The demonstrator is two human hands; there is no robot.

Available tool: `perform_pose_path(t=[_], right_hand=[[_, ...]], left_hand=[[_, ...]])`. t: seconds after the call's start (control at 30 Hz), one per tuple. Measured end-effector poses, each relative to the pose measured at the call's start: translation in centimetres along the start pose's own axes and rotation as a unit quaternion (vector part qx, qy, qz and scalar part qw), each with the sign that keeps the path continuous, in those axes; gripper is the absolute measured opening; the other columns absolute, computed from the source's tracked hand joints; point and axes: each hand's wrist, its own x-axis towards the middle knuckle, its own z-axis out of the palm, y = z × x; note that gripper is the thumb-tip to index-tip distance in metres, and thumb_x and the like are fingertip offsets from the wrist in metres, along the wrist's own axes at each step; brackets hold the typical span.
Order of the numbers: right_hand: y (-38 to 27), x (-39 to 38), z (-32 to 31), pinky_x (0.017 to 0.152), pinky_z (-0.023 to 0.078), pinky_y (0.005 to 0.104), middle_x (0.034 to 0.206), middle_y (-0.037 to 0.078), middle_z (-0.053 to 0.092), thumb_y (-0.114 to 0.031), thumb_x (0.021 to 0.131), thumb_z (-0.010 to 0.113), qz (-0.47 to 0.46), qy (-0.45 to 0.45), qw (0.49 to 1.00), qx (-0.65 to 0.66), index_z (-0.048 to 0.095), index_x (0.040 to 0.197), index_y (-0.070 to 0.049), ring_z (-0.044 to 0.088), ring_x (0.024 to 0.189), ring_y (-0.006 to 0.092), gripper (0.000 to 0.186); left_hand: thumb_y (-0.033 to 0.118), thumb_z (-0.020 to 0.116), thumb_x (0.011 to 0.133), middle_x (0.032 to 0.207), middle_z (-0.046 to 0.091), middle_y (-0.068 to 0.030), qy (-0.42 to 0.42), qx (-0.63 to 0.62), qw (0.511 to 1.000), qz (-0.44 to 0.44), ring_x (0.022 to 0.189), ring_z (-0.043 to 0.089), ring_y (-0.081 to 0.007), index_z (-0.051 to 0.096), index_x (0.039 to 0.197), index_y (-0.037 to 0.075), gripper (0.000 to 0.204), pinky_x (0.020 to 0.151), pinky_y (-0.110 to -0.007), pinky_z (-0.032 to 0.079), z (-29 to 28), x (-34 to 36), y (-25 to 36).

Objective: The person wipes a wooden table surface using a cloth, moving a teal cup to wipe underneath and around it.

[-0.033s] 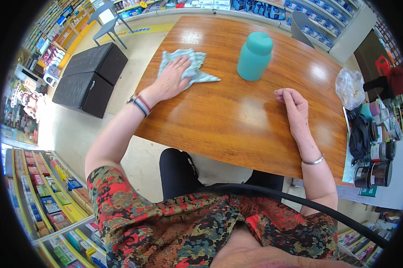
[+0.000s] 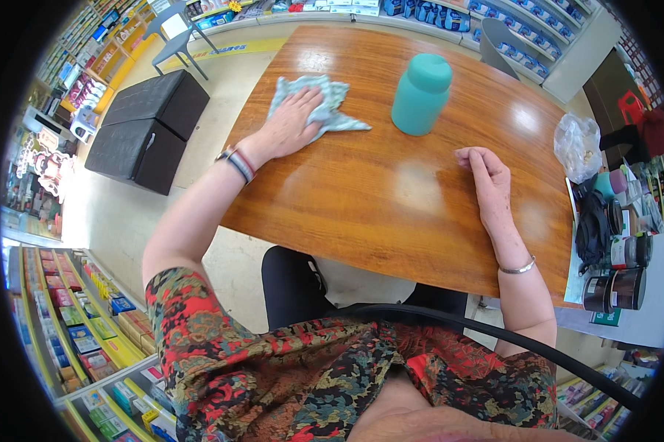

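My left hand (image 2: 290, 125) lies flat on a pale green and white patterned cloth (image 2: 337, 118), palm down, at the left side of the wooden table (image 2: 332, 202). Its fingers are stretched out, pressing the cloth against the surface. Right of the cloth stands a teal bottle (image 2: 420, 96), upright with its rounded lid on; neither hand touches it. My right hand (image 2: 489, 177) rests on the table's right part, fingers curled and thumb against them, with nothing visible in it. The folds of cloth under my left palm are hidden.
A clear plastic bag (image 2: 577, 147) lies at the table's right edge, near dark jars (image 2: 613, 287) and other items on a side surface. Black ottomans (image 2: 148, 125) and a grey chair (image 2: 177, 40) stand to the left. Stocked shelves (image 2: 523, 33) line the back.
My left hand and the cloth have slid slightly to the right. My right hand and the bottle stay almost where they were.
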Motion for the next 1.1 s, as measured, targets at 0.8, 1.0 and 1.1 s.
perform_pose_path(t=[0.8,1.0,1.1], right_hand=[[-0.3,-0.5,-1.5,0.078,0.047,0.0226,0.091,0.003,0.068,-0.012,0.095,0.053,0.048,-0.005,0.998,-0.046,0.066,0.092,0.000,0.058,0.084,0.0081,0.018],[0.2,0.2,-1.2,0.073,0.046,0.0226,0.083,0.000,0.066,-0.016,0.094,0.056,0.021,0.013,0.999,-0.045,0.067,0.092,-0.001,0.057,0.080,0.0065,0.019],[0.5,0.4,-1.6,0.073,0.046,0.0234,0.082,0.001,0.066,-0.018,0.094,0.055,0.014,0.021,0.999,-0.045,0.068,0.092,-0.001,0.058,0.080,0.0074,0.021]], left_hand=[[0.043,0.035,0.089,0.139,0.046,-0.0153,0.048,0.099,0.961,-0.253,0.130,0.040,-0.0335,0.043,0.135,0.002,0.062,0.108,-0.044,0.031,6.9,16.9,-17.0],[0.036,0.042,0.091,0.140,0.044,-0.0182,0.063,0.065,0.976,-0.199,0.130,0.038,-0.0347,0.043,0.134,-0.001,0.057,0.108,-0.044,0.031,3.1,7.9,-12.6],[0.034,0.045,0.092,0.143,0.039,-0.0197,0.037,0.057,0.978,-0.196,0.134,0.033,-0.0349,0.040,0.136,-0.002,0.057,0.110,-0.046,0.027,2.4,3.6,-9.7]])
